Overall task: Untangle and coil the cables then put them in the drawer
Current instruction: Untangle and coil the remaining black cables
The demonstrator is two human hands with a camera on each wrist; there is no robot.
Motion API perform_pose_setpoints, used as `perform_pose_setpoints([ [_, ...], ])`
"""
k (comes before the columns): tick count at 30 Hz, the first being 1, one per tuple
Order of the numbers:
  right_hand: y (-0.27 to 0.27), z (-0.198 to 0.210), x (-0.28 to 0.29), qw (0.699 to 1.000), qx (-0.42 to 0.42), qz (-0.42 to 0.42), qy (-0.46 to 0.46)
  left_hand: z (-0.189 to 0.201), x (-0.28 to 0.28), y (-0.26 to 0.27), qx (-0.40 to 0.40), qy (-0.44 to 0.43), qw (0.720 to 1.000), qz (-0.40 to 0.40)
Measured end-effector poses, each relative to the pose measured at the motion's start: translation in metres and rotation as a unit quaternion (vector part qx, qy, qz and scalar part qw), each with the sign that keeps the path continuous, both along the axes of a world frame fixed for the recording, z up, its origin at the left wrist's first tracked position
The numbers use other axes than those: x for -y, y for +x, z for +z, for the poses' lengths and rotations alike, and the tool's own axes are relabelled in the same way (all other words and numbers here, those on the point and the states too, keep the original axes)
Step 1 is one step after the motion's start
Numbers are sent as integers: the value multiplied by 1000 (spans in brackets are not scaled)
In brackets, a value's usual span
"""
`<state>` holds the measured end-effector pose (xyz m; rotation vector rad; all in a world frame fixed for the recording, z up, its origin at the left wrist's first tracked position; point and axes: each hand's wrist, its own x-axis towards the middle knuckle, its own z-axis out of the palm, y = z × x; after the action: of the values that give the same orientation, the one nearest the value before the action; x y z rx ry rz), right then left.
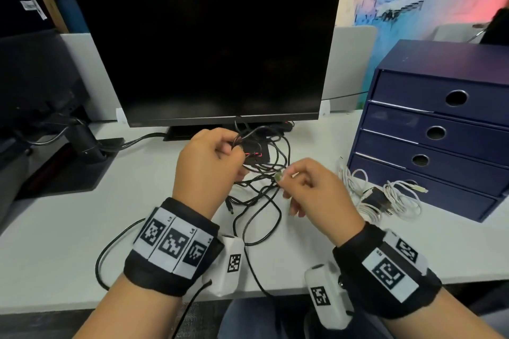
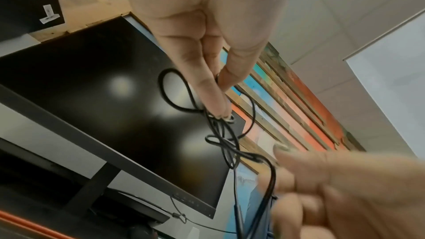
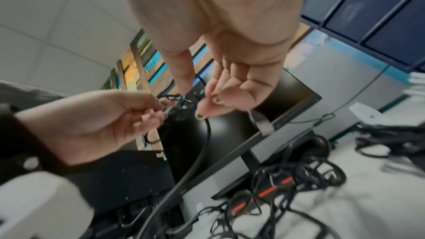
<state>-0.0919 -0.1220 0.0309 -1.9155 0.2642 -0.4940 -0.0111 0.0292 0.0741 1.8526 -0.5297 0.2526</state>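
Observation:
A tangle of black cable (image 1: 264,170) hangs between both hands above the white desk (image 1: 82,242), and its loose loops (image 1: 256,217) trail toward the front edge. My left hand (image 1: 237,157) pinches a bundle of strands; in the left wrist view the left hand (image 2: 222,97) grips the black cable (image 2: 226,144) just above a knot. My right hand (image 1: 283,177) pinches one strand lower right of it, and in the right wrist view the right hand (image 3: 193,103) holds the cable (image 3: 202,152) between thumb and curled fingers. A blue drawer unit (image 1: 440,135) stands at the right with all drawers closed.
White cables (image 1: 385,201) lie bunched with a dark plug in front of the drawer unit. A black monitor (image 1: 206,49) stands behind the hands, its stand and more black wiring (image 3: 299,175) under it. A second monitor arm (image 1: 82,140) sits at the left.

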Motion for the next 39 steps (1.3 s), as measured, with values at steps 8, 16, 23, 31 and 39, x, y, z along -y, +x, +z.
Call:
perform_pose_setpoints([
  [8, 10, -32, -18, 997, -55, 59, -4, 12, -4, -2, -55, -120, 990, -54],
  [16, 5, -27, 0, 997, -47, 34, 58, 15, -31, 17, -26, -172, 985, -10],
  [23, 2, -3, 16, 996, 34, -57, -51, -7, -27, 19, -4, -72, 997, -6],
  [31, 3, 9, 9, 974, 30, -75, -212, -13, -19, 11, -6, -43, 998, -35],
  [39, 6, 7, 0, 954, 105, -125, -252, -18, -11, -1, -21, 5, 995, -95],
])
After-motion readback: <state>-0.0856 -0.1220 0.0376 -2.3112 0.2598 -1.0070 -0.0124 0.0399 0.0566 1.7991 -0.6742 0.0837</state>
